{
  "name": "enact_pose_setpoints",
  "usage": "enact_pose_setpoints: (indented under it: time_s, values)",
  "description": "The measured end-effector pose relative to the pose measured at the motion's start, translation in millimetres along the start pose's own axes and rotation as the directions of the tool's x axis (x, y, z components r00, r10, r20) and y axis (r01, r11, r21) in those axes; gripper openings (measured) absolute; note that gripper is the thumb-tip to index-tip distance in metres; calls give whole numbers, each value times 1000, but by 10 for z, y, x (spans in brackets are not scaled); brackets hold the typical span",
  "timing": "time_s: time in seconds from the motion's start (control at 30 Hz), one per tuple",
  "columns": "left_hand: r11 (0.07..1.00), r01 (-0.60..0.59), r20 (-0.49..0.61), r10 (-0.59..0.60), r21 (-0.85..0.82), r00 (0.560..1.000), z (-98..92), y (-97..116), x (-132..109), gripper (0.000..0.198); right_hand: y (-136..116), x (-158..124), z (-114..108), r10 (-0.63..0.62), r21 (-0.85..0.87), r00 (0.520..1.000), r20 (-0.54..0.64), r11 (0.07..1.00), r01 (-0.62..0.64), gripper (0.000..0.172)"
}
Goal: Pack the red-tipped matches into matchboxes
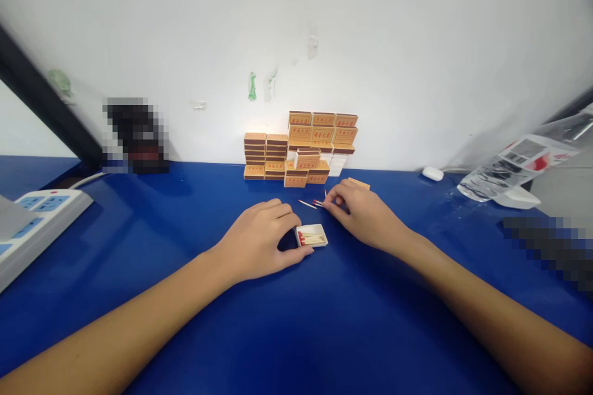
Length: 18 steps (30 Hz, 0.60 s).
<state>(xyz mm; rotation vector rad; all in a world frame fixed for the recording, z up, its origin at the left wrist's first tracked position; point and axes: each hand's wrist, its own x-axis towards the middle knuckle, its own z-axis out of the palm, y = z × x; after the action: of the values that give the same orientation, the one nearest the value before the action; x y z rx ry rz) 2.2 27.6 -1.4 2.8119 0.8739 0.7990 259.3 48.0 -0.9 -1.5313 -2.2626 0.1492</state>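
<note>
My left hand [262, 237] grips a small white matchbox tray [315, 228], thumb at its front side and fingers behind its left end. Several red-tipped matches [312, 239] lie in the tray, heads to the left. Just behind and to the right, the thumb and fingertips of my right hand [359, 210] are pinched together at some matches [318, 203], low over the blue table. A loose match [307, 204] lies to the left of those fingertips. Partly hidden behind my right hand is a flat orange matchbox piece [359, 183].
Matchboxes [300, 134] are stacked in stepped rows against the white wall. A power strip [50, 213] lies at the far left. To the right are a white earbud-like case [432, 173] and a tilted clear plastic bottle [514, 163]. Blurred dark objects sit at both sides.
</note>
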Motion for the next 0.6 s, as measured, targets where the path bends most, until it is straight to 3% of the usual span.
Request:
enact_pose_setpoints:
  time_s: [0.17,0.4,0.6]
  values:
    - [1000,-5,-8,5,4,1000,0,-10,-6,28,10,-12,6,-43,6,997,70,999,43,16]
    - [1000,-3,5,3,11,1000,-6,5,7,27,-226,104,173,23,91,998,-64,996,-18,16]
    - [1000,-5,5,5,10,1000,-21,10,9,27,-293,153,198,52,7,997,55,999,-52,21]
